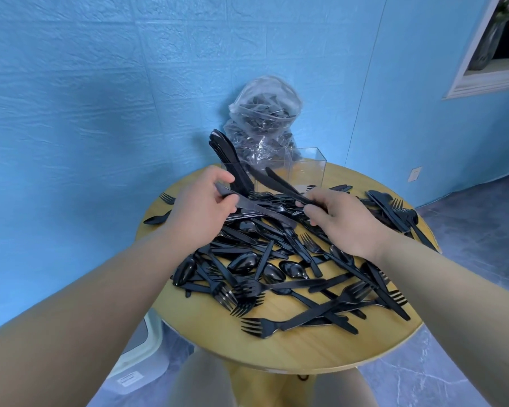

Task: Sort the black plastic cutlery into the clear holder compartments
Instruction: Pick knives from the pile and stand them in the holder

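Note:
A large pile of black plastic cutlery [276,259], forks, spoons and knives, covers the round wooden table [291,348]. The clear holder [309,165] stands at the table's far edge; its left compartment holds several upright black knives [227,154], and the right compartment looks empty. My left hand [200,207] grips a few black knives [265,214] by their handles above the pile. My right hand [338,218] pinches two black knives [279,180] whose blades point up and left toward the holder.
A crumpled clear plastic bag [265,113] with more black cutlery leans against the blue wall behind the holder. A loose spoon [156,219] and fork [167,197] lie near the table's left edge. More knives and forks [397,212] sit at the right edge.

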`<action>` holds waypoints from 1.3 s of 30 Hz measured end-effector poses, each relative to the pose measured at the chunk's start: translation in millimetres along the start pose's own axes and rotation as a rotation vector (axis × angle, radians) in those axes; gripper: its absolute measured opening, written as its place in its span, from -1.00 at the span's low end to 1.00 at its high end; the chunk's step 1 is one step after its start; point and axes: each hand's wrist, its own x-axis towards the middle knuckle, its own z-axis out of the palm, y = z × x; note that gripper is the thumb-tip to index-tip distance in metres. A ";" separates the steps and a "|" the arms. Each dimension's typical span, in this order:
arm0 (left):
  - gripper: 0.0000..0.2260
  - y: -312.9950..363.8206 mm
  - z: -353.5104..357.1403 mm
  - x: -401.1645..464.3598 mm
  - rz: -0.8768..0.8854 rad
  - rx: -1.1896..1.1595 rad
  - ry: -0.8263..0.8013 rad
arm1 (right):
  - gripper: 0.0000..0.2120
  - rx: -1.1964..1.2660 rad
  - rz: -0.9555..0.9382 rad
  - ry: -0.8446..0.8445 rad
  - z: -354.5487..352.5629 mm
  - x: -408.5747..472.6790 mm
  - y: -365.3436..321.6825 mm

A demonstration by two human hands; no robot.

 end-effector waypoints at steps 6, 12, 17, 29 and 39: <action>-0.81 -3.2 -3.4 3.1 -0.031 -0.095 -0.018 | -0.83 -0.106 -0.032 -0.106 5.6 -1.2 -13.8; -0.78 4.5 -6.3 -1.4 -0.022 -0.142 -0.042 | -0.83 -0.353 -0.118 -0.121 14.4 1.3 -16.7; -0.88 3.1 -8.6 -1.6 0.015 -0.143 -0.060 | -0.77 -0.338 -0.134 -0.099 16.3 1.2 -15.4; -0.89 -3.9 -13.6 5.6 -0.001 -0.085 -0.035 | -0.78 -0.258 -0.145 0.270 0.7 2.4 -0.5; -0.84 -0.2 -7.9 3.4 0.013 -0.146 -0.105 | -0.83 -0.340 -0.325 0.292 22.0 13.4 -15.3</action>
